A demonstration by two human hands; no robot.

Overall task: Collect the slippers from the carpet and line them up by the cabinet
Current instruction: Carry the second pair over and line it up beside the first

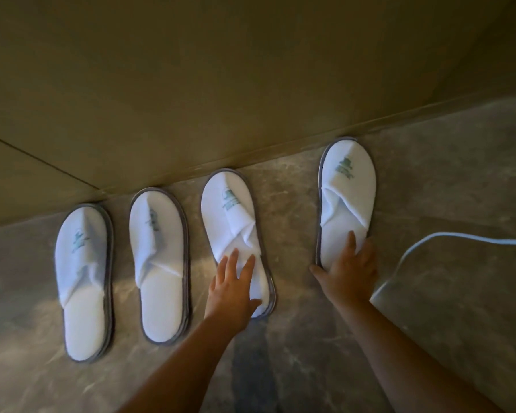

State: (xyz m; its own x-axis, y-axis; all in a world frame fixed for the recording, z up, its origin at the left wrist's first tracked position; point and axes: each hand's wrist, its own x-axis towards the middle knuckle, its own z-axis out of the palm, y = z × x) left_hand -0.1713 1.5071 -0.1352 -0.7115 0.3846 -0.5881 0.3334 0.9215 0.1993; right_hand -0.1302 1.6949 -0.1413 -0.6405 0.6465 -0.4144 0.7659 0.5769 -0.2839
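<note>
Several white slippers with grey-edged soles lie in a row on the stone floor, toes against the base of the cabinet (191, 84). The far-left slipper (84, 281) and the second slipper (160, 263) lie untouched. My left hand (233, 290) rests flat, fingers spread, on the heel half of the third slipper (231, 216). My right hand (350, 269) covers the heel of the rightmost slipper (347, 192), with the thumb past its left edge and the fingers on its right edge. A wider gap separates the third and rightmost slippers.
A white cable (423, 248) curves across the grey marble floor (429, 174) just right of my right hand. The cabinet's plinth runs diagonally from lower left to upper right. No carpet is in view.
</note>
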